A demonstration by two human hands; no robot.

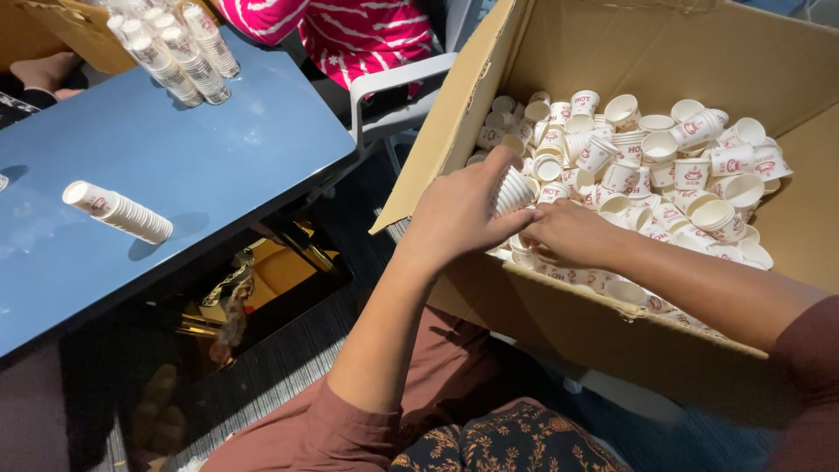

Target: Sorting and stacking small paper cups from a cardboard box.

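Observation:
A big cardboard box (542, 306) in front of me is full of several small white paper cups (690, 166) with red print. My left hand (459, 214) reaches over the box's near edge and is closed around a short stack of nested cups (511, 190). My right hand (572, 232) lies just to the right of it, fingertips touching the bottom of that stack and the loose cups beneath. Whether the right hand grips a cup is hidden by the fingers.
A blue table (157, 175) stands to my left. A nested cup stack (118, 211) lies on it, and wrapped cup stacks (179, 52) rest at its far edge. A person in a pink striped top (350, 31) sits beyond, by a grey chair arm (393, 83).

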